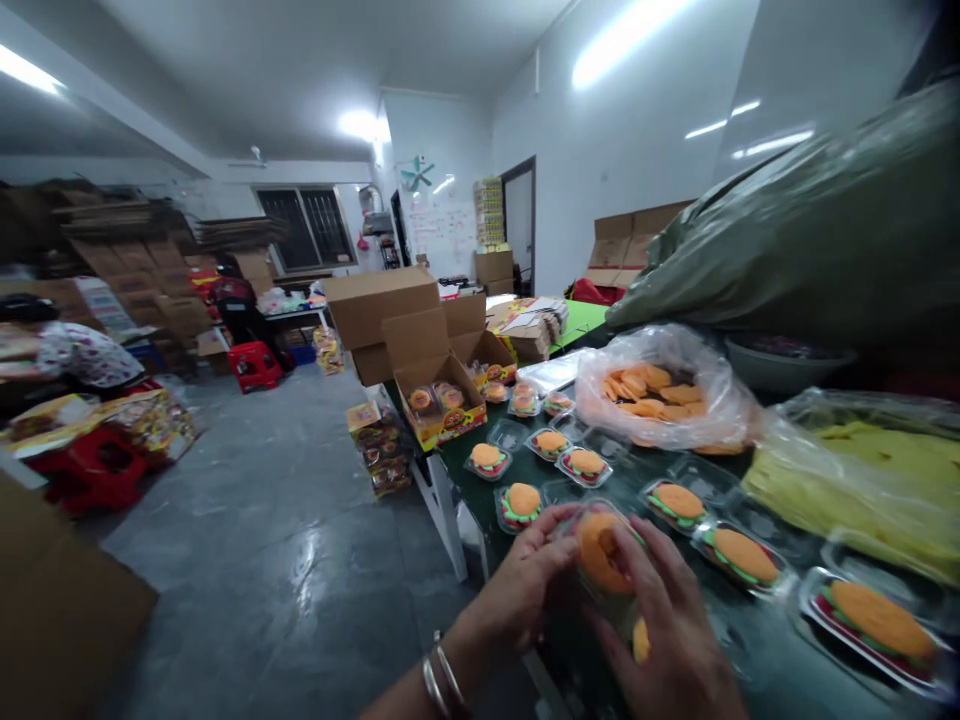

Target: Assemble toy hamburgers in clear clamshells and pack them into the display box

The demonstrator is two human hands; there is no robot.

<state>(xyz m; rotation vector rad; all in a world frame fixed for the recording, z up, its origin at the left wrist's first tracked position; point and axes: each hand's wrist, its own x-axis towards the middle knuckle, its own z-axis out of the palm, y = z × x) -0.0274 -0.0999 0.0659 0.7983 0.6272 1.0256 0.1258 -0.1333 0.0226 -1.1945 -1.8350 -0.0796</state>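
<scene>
Clamshell (582, 511) of clear plastic is held above the near edge of the dark green bench (480, 490), between both hands, with one orange-bunned hamburger (602, 553) in it. Left hand (521, 575): fingers pinching the clamshell's left side. Right hand (667, 610): fingers curled round the right side, close against the bun. One smaller orange piece (640, 640) shows below, by the right palm; whether it is gripped or merely lies behind cannot be told.

Handling, in my judgement: support the clamshell by its walls, keep it level, seat the layers squarely with light thumb pressure, and keep fingertips off the hinge and rim. Squeezing the soft-looking bun could push the filling out of line.

Count from where I stand: one hamburger in hand; seven packed hamburgers spread over the near and middle bench, four to the left (487, 459) and three to the right (742, 558); three more (523, 399) at the far side, by the display box (442, 397). Two are visible inside that box. One bag of orange pieces (652, 390) and one bag of yellow pieces (885, 465) lie right; their contents are too heaped to count. Bangles (442, 675), two, on the left wrist.
</scene>
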